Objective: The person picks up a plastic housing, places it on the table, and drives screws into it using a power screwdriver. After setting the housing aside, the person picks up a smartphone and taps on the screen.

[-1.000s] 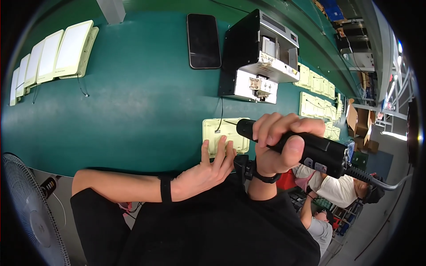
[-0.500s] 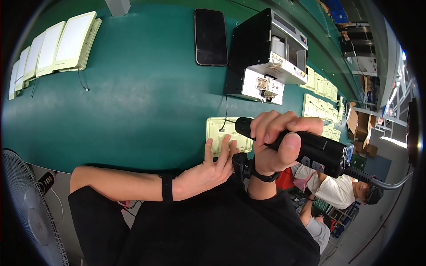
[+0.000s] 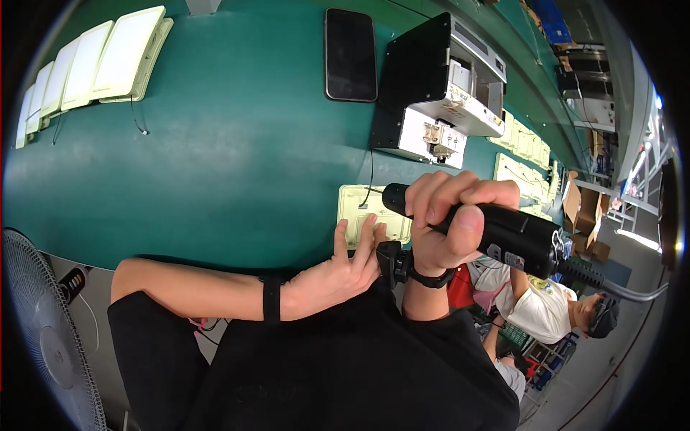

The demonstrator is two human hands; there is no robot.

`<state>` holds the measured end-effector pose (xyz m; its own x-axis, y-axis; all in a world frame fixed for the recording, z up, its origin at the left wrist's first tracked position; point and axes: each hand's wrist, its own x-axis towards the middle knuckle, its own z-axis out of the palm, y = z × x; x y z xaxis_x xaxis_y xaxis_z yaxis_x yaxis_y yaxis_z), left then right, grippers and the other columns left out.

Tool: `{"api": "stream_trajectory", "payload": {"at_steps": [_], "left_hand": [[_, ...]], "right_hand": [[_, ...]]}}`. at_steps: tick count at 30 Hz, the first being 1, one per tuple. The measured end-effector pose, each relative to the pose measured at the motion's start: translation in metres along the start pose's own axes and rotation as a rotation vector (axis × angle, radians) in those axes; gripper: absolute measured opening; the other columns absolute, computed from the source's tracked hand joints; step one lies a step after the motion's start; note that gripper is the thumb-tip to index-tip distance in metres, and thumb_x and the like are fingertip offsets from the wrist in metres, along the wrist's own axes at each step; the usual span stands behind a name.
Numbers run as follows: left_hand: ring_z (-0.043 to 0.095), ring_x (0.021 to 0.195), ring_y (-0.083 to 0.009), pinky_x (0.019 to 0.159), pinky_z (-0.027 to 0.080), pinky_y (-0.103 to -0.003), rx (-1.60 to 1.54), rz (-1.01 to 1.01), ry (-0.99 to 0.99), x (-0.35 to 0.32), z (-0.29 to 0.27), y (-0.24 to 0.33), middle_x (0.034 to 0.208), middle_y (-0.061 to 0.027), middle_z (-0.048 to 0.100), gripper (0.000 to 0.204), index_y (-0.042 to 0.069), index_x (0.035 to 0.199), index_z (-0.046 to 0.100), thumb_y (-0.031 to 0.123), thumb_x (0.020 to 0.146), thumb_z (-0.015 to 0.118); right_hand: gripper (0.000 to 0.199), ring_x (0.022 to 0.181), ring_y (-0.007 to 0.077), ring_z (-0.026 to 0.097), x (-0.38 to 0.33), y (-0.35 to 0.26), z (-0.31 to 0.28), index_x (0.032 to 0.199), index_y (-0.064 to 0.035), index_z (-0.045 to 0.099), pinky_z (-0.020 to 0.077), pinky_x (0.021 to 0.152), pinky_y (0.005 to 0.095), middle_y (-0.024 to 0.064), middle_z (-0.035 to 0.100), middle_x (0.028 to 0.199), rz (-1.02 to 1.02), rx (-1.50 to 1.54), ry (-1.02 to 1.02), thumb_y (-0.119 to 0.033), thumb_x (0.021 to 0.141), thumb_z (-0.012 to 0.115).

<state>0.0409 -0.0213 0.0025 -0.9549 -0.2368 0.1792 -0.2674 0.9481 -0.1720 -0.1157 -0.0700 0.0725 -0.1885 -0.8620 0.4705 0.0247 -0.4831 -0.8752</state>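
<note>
My right hand grips a black electric screwdriver, its tip end pointing left over a pale yellow-green plastic panel that lies on the green table. My left hand rests with spread fingers flat on the near edge of that panel, holding it down. A thin black wire runs from the panel toward the black and white machine behind it. The screwdriver's cable trails off to the right.
A black phone lies face up at the back. A row of cream panels sits at the far left, more panels at the right. A fan stands lower left. Another person sits at lower right.
The view has shifted slightly; my hands, the screwdriver and the panel keep the same pose relative to each other.
</note>
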Motion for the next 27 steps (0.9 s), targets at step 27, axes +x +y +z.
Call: {"api": "stream_trajectory", "payload": {"at_steps": [27], "left_hand": [[0.053,0.139,-0.0449,0.099,0.056,-0.054,0.011,-0.12,-0.088,0.012,-0.006,-0.002,0.148,-0.0239,0.055,0.077,0.0,0.142,0.058,0.056,0.09,0.068]], "right_hand": [[0.029,0.048,0.0164,0.047,-0.02,-0.037,-0.057,0.111,-0.0067,0.046,0.0458,0.046,0.0336,0.0064,0.051,0.064,-0.124,-0.119,0.285,-0.021,0.099,0.068]]}}
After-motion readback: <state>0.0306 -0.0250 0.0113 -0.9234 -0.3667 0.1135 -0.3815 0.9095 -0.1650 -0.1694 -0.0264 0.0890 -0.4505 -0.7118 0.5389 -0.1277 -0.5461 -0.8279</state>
